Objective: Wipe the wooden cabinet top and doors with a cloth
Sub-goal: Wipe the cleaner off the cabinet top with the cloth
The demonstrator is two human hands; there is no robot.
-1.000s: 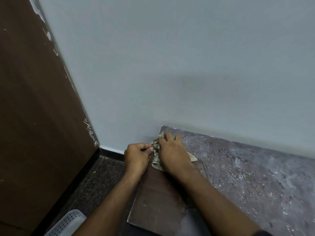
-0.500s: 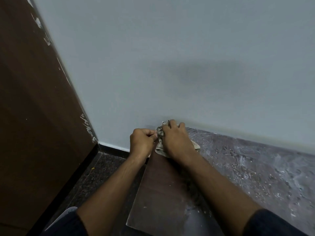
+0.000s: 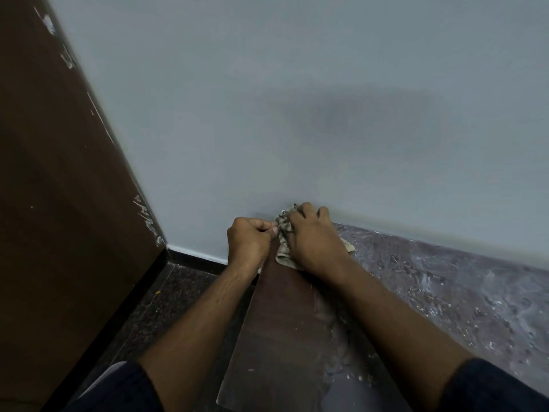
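Beside a dark wooden door (image 3: 59,203), a person's left hand (image 3: 248,243) pinches the crumpled cloth (image 3: 283,233) while the right hand (image 3: 315,240), fingers (image 3: 307,208) curled over it, has pushed it along the cabinet top (image 3: 285,322) into the far-left wall corner, leaving dusty streaks rightward uncleaned.

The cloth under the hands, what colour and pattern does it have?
The cloth is pale beige with dark mottled specks, seen best in the head view.
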